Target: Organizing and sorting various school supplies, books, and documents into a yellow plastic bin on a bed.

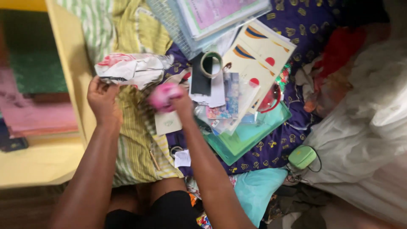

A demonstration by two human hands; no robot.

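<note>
left hand (103,98) fingers curled on white printed cloth (131,68) | right hand (180,101) pinching blurred pink bundle (163,96); better kept taut over bed

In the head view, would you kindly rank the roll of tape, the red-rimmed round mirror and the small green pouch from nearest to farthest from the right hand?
1. Roll of tape: just up and right of the right hand, which holds a pink object.
2. Red-rimmed mirror: farther right, on the green folder.
3. Green pouch: farthest, lower right on the purple cloth.
</note>
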